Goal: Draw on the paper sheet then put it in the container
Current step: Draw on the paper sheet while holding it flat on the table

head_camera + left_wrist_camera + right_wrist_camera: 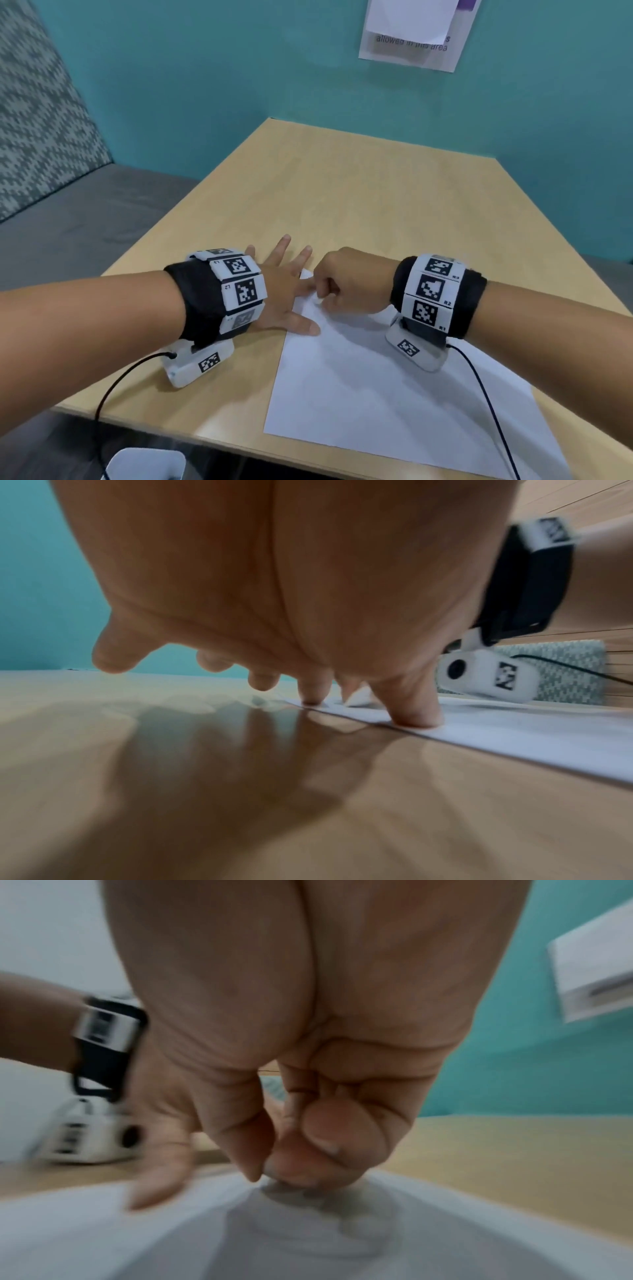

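A white paper sheet lies on the wooden table, with nothing drawn on the part I can see. My left hand lies flat with its fingers spread. Its thumb and index finger press the sheet's left edge near the far corner. My right hand is curled into a fist just beside it. Thumb and fingertips pinch the paper by that corner, and the sheet bunches under them. A small flap of paper stands up between my left fingers. No pen shows in any view.
A white container stands below the table's near left edge. A grey bench with a patterned cushion runs along the left. A teal wall with a posted notice is behind the table. Cables trail from both wrist cameras.
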A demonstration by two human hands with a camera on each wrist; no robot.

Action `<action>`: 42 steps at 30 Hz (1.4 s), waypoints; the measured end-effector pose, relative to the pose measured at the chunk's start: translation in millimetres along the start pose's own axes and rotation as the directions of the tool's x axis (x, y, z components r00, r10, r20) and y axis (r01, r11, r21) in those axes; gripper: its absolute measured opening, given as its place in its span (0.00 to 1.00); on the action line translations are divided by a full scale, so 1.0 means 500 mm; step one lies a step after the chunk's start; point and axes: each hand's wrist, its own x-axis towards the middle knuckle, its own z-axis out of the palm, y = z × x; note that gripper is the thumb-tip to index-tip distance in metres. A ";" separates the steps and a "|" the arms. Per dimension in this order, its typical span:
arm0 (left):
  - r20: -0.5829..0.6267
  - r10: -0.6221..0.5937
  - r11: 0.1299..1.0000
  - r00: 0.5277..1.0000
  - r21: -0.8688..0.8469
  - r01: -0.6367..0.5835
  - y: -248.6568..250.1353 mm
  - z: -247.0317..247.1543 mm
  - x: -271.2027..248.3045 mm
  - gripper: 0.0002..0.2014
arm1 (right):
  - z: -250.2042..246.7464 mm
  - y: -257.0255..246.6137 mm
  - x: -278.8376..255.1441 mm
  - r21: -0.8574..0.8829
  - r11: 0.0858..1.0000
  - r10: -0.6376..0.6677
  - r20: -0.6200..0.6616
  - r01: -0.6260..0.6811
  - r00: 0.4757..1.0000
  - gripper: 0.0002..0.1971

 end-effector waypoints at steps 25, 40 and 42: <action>-0.005 0.002 0.999 1.000 0.034 -0.002 -0.002 0.002 0.001 0.46 | 0.006 0.030 -0.014 0.022 0.994 0.111 -0.080 -0.109 0.991 0.05; -0.040 0.118 0.993 0.992 0.034 -0.116 0.018 -0.027 0.018 0.47 | 0.004 0.065 -0.013 -0.007 0.989 0.143 -0.114 -0.145 0.983 0.05; -0.009 0.133 0.991 0.991 0.021 -0.132 0.021 -0.023 0.018 0.46 | 0.000 0.064 -0.015 -0.001 0.988 0.151 -0.121 -0.153 0.981 0.05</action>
